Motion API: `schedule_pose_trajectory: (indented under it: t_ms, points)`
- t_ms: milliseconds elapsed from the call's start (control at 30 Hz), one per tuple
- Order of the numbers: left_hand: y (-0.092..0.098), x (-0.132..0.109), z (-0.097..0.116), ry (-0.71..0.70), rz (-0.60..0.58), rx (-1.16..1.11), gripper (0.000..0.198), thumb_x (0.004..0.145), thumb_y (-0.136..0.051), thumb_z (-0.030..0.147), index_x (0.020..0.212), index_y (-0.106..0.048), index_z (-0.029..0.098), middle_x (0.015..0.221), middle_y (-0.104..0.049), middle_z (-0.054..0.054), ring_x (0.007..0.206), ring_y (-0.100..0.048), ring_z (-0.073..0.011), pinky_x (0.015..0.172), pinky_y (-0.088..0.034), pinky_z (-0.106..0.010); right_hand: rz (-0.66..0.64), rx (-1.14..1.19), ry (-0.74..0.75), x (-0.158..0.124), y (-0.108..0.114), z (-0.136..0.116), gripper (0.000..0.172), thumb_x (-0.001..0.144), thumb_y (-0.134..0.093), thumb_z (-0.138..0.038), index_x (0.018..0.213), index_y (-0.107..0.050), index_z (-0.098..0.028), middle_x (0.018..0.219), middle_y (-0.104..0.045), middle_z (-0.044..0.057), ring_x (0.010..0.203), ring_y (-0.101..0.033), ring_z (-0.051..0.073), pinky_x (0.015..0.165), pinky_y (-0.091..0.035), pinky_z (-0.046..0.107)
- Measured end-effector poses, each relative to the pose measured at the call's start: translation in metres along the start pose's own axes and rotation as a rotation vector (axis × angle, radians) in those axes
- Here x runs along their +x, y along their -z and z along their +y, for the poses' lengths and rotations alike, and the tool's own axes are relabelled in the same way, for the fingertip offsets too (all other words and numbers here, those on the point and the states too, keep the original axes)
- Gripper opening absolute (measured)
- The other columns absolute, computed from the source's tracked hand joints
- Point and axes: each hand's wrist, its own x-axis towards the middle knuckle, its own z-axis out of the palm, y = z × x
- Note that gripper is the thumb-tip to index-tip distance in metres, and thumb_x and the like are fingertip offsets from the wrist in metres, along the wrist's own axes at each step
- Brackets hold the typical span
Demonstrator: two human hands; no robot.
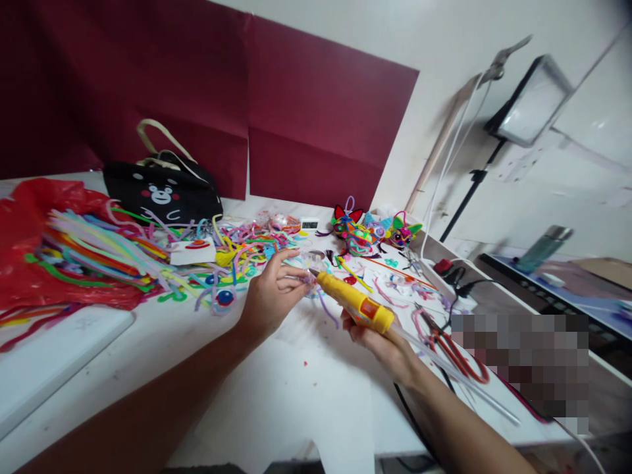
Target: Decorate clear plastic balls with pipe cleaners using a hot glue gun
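My right hand (380, 342) is wrapped round a yellow hot glue gun (353, 303) with an orange patch, its nozzle pointing left. A clear glue stick (459, 378) juts from its rear toward the lower right. My left hand (274, 293) pinches a small purple pipe-cleaner piece (309, 280) right at the nozzle tip. Both hands hover just above the white table (276, 401).
A pile of coloured pipe cleaners (99, 253) lies on red plastic (29, 217) at the left, with a black bear-face bag (162, 191) behind. Finished pipe-cleaner figures (375, 230) stand at the back. Red-handled scissors (454, 349) and cables lie at the right.
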Motion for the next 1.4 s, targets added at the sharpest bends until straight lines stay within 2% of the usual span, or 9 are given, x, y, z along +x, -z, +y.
schedule_pose_trajectory:
  t_ms: [433,767,933,1000,1100,1200,1300,1400]
  points:
    - [0.002,0.001,0.000,0.014,-0.002,-0.019,0.059,0.067,-0.077,0.024,0.120,-0.052,0.019,0.089,-0.073,-0.004,0.073,-0.073,-0.0184,0.074,-0.061,-0.032,-0.025,-0.106,-0.006,0.004,-0.002,-0.005,0.010,0.076,-0.053,-0.022,0.082,-0.061,-0.020,0.076,-0.059,0.002,0.069,-0.052,0.016,0.061,-0.041,0.029]
    - [0.004,0.003,-0.006,-0.008,-0.001,-0.018,0.057,0.069,-0.076,0.018,0.120,-0.053,0.020,0.089,-0.073,-0.002,0.072,-0.073,-0.0167,0.072,-0.061,-0.030,-0.033,-0.084,-0.041,0.002,-0.002,-0.003,0.009,0.076,-0.054,-0.023,0.081,-0.061,-0.019,0.075,-0.057,0.001,0.068,-0.051,0.015,0.060,-0.039,0.028]
    - [0.005,0.005,-0.009,-0.016,0.005,-0.004,0.057,0.070,-0.078,0.023,0.121,-0.052,0.021,0.089,-0.073,-0.002,0.072,-0.073,-0.0179,0.072,-0.061,-0.033,-0.019,0.050,-0.086,0.001,-0.001,-0.004,0.017,0.075,-0.056,-0.025,0.090,-0.062,-0.019,0.080,-0.061,0.003,0.070,-0.054,0.017,0.061,-0.042,0.029]
    - [0.006,0.005,-0.010,-0.010,0.010,-0.004,0.058,0.069,-0.079,0.025,0.121,-0.053,0.021,0.090,-0.072,-0.003,0.074,-0.073,-0.0189,0.072,-0.061,-0.033,0.001,0.048,-0.057,0.002,0.000,-0.005,0.020,0.076,-0.055,-0.026,0.094,-0.062,-0.019,0.083,-0.063,0.004,0.073,-0.056,0.018,0.062,-0.044,0.029]
    - [0.009,0.008,-0.011,0.014,0.025,-0.033,0.061,0.066,-0.081,0.026,0.120,-0.053,0.021,0.089,-0.072,-0.003,0.076,-0.073,-0.0205,0.071,-0.061,-0.033,0.053,-0.137,0.048,0.001,0.004,-0.012,0.017,0.082,-0.053,-0.027,0.095,-0.060,-0.020,0.090,-0.063,0.005,0.081,-0.059,0.020,0.068,-0.046,0.031]
    - [0.013,0.014,-0.011,0.007,0.106,-0.059,0.063,0.063,-0.083,0.025,0.118,-0.052,0.021,0.086,-0.071,-0.002,0.078,-0.073,-0.0211,0.071,-0.060,-0.033,0.099,-0.429,0.083,0.001,0.009,-0.017,0.010,0.087,-0.049,-0.027,0.093,-0.055,-0.021,0.089,-0.060,0.004,0.079,-0.057,0.019,0.069,-0.044,0.030]
    - [0.017,0.021,-0.009,-0.009,0.235,-0.097,0.061,0.061,-0.083,0.021,0.114,-0.052,0.021,0.082,-0.070,0.000,0.077,-0.073,-0.0200,0.073,-0.060,-0.033,0.085,-0.645,-0.012,0.003,0.012,-0.014,0.011,0.086,-0.049,-0.022,0.096,-0.052,-0.021,0.090,-0.057,0.003,0.074,-0.055,0.018,0.066,-0.042,0.029]
    - [0.022,0.026,-0.005,-0.029,0.329,-0.164,0.062,0.059,-0.083,0.018,0.113,-0.051,0.021,0.080,-0.069,0.001,0.073,-0.073,-0.0186,0.069,-0.061,-0.032,0.014,-0.823,-0.154,0.008,0.011,-0.003,0.019,0.082,-0.054,-0.016,0.101,-0.056,-0.017,0.096,-0.059,0.007,0.078,-0.058,0.020,0.069,-0.043,0.031]
